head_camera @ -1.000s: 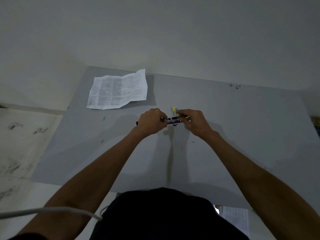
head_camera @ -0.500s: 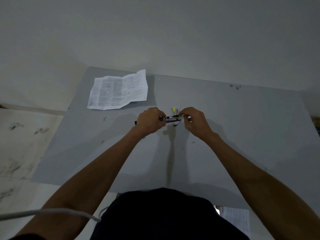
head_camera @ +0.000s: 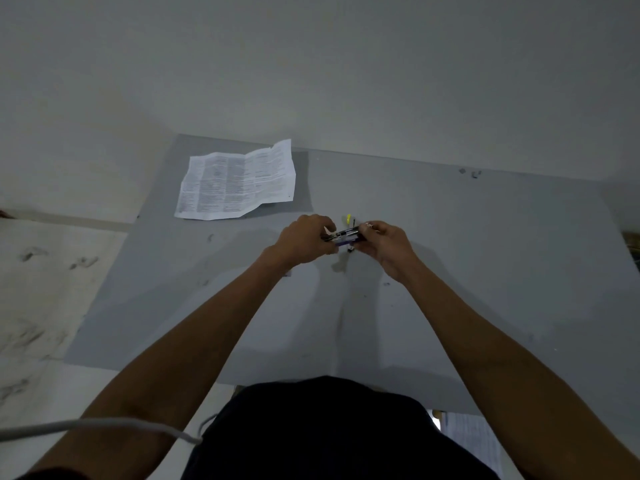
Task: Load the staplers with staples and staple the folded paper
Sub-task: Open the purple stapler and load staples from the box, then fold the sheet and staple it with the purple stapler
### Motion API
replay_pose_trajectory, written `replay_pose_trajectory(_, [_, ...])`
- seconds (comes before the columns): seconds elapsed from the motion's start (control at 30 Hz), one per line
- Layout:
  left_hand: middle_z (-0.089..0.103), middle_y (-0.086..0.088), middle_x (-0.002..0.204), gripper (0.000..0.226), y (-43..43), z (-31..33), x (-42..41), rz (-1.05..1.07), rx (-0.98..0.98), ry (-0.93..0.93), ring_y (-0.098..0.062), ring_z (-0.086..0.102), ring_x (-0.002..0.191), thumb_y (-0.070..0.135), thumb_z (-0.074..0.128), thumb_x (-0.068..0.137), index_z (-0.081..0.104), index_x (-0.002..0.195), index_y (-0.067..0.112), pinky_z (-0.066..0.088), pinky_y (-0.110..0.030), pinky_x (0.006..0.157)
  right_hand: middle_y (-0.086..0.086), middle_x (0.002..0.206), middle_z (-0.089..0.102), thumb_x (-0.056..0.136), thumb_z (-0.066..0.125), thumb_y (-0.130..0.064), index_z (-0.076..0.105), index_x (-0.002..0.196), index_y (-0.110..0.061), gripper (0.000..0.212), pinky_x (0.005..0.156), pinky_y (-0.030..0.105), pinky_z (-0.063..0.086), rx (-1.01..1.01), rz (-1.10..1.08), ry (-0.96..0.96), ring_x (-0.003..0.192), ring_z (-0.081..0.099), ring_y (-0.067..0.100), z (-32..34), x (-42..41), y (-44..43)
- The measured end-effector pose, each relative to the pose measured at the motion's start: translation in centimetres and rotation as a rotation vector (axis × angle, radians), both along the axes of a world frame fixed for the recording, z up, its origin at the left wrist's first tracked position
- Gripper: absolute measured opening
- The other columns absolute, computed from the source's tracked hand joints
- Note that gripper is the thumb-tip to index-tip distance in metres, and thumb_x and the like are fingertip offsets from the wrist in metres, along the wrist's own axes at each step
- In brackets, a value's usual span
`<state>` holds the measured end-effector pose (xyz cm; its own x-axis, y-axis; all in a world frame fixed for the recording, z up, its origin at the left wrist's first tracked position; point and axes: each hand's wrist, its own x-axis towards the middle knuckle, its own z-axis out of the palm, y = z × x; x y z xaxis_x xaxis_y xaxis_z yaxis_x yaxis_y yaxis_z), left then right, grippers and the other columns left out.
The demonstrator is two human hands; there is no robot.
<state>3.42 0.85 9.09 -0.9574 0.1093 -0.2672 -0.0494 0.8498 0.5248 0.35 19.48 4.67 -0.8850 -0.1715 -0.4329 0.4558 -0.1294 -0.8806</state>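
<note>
A small dark purple stapler (head_camera: pixel 343 236) is held just above the grey table (head_camera: pixel 485 271) at its middle. My left hand (head_camera: pixel 304 241) grips its left end. My right hand (head_camera: pixel 386 244) pinches its right end with thumb and fingers, where something thin and silvery shows. Right behind the stapler sits a small yellow-and-dark object (head_camera: pixel 349 219), mostly hidden by it. The creased, printed sheet of paper (head_camera: pixel 237 181) lies flat at the table's far left corner, well apart from both hands.
A pale wall rises right behind the table's far edge. Stained floor lies to the left of the table. A white cable (head_camera: pixel 104 426) crosses the lower left. Another printed sheet (head_camera: pixel 474 441) shows below the table's near edge at lower right.
Both hands have shifted slightly away from me with the stapler. The stapler now looks more closed up between them. The paper has not moved.
</note>
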Motion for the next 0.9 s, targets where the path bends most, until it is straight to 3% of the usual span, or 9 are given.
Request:
replay_pose_trajectory(0.13, [0.067, 0.001, 0.097, 0.030, -1.3, 0.9, -0.6, -0.080, -0.155, -0.071, -0.018, 0.062, 0.087, 0.031, 0.076, 0.073, 0.069, 0.100, 0.020, 0.049, -0.032, 0.073, 0.015, 0.089, 0.065, 0.092, 0.059, -0.004, 0.061, 0.102, 0.007, 0.014, 0.073, 0.030, 0.061, 0.068, -0.051, 0.002, 0.082, 0.066, 0.026, -0.3, 0.2, 0.4])
replay_pose_trajectory(0.27, [0.070, -0.007, 0.088, 0.031, -0.8, 1.9, -0.9, -0.054, -0.050, 0.043, -0.021, 0.065, 0.078, 0.016, 0.083, 0.065, 0.071, 0.093, 0.008, 0.054, -0.031, 0.071, 0.014, 0.085, 0.065, 0.093, 0.057, -0.001, 0.061, 0.100, 0.007, 0.012, 0.084, 0.040, 0.058, 0.109, -0.008, 0.048, 0.084, 0.065, 0.027, -0.7, 0.5, -0.3])
replay_pose_trajectory(0.37, [0.068, -0.010, 0.091, 0.048, 0.3, 2.1, -0.8, -0.008, 0.061, 0.128, -0.023, 0.064, 0.080, 0.010, 0.081, 0.062, 0.061, 0.106, 0.007, 0.056, -0.035, 0.071, 0.016, 0.087, 0.067, 0.094, 0.057, -0.004, 0.062, 0.102, 0.007, 0.015, 0.087, 0.039, 0.057, 0.123, 0.055, 0.073, 0.085, 0.066, 0.027, -0.4, 0.7, -1.0])
replay_pose_trajectory(0.43, [0.068, -0.012, 0.093, 0.053, 0.7, 2.0, -0.8, 0.024, 0.097, 0.152, -0.023, 0.063, 0.079, 0.011, 0.079, 0.064, 0.056, 0.111, 0.008, 0.057, -0.036, 0.068, 0.018, 0.094, 0.068, 0.095, 0.055, -0.007, 0.062, 0.107, 0.006, 0.019, 0.087, 0.037, 0.057, 0.085, 0.057, 0.068, 0.091, 0.067, 0.029, -0.3, 0.8, -1.3])
replay_pose_trajectory(0.57, [0.068, -0.011, 0.086, 0.036, 1.1, 1.7, -0.5, 0.053, 0.073, 0.160, -0.021, 0.060, 0.074, 0.019, 0.081, 0.067, 0.063, 0.094, 0.004, 0.043, -0.027, 0.063, 0.022, 0.113, 0.066, 0.100, 0.048, -0.023, 0.060, 0.121, -0.001, 0.033, 0.087, 0.037, 0.056, -0.043, 0.027, -0.043, 0.102, 0.065, 0.030, -0.1, 0.6, -1.4])
replay_pose_trajectory(0.67, [0.070, -0.011, 0.084, 0.037, 1.3, 0.7, -0.2, 0.094, 0.083, 0.155, -0.025, 0.063, 0.076, 0.026, 0.083, 0.063, 0.068, 0.090, 0.005, 0.047, -0.030, 0.067, 0.018, 0.105, 0.070, 0.098, 0.050, -0.035, 0.066, 0.110, -0.006, 0.036, 0.087, 0.035, 0.055, -0.111, 0.077, -0.094, 0.092, 0.068, 0.024, 0.3, 0.7, -1.6])
replay_pose_trajectory(0.8, [0.069, -0.013, 0.082, 0.033, 1.6, -1.1, 0.2, 0.118, 0.061, 0.180, -0.029, 0.060, 0.078, 0.032, 0.078, 0.070, 0.070, 0.088, 0.005, 0.036, -0.029, 0.064, 0.017, 0.110, 0.070, 0.095, 0.058, -0.017, 0.065, 0.110, -0.002, 0.023, 0.081, 0.028, 0.056, -0.113, 0.145, -0.045, 0.097, 0.068, 0.023, 0.0, 0.9, -2.3])
replay_pose_trajectory(0.9, [0.070, -0.011, 0.089, 0.042, 1.2, -2.1, 0.5, 0.083, 0.075, 0.159, -0.026, 0.062, 0.082, 0.037, 0.079, 0.071, 0.071, 0.100, 0.008, 0.040, -0.029, 0.069, 0.016, 0.103, 0.071, 0.093, 0.061, -0.017, 0.065, 0.104, -0.002, 0.019, 0.077, 0.031, 0.057, -0.038, 0.115, -0.069, 0.094, 0.069, 0.027, -0.4, 0.9, -2.5])
